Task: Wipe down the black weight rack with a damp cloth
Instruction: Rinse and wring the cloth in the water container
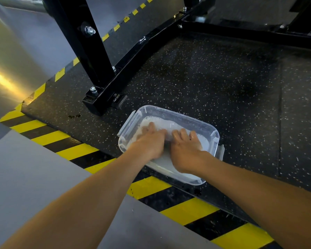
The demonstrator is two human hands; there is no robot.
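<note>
The left hand and the right hand sit side by side, knuckles up, fingers curled down into a white fabric cloth and bunching it between them. Neither hand is spread flat. Each has a fistful of the wet material, though how tightly they squeeze cannot be told through the water. The hold looks like soaking or wringing: the cloth has to be damp before it meets the metal, so both hands work it under the surface instead of carrying it.

The cloth lies in a clear rectangular plastic tub with clip tabs at its ends, part filled with cloudy water. It is a crumpled band with no clear front, and its length runs from one hand to the other, along the tub's long side, which slants across the view from far left to nearer right.

The tub stands on a black rubber mat flecked with white, just beside the foot of the black steel weight rack, probably so that the water stays within reach of the work. The rack's base rail runs from that near foot away towards the upper right, where a cross rail branches off to the right. A bolted post rises from the foot out of the top of the view. Yellow-and-black hazard tape edges the mat, with smooth grey floor beyond it. By this reading, wiping has not yet begun.
</note>
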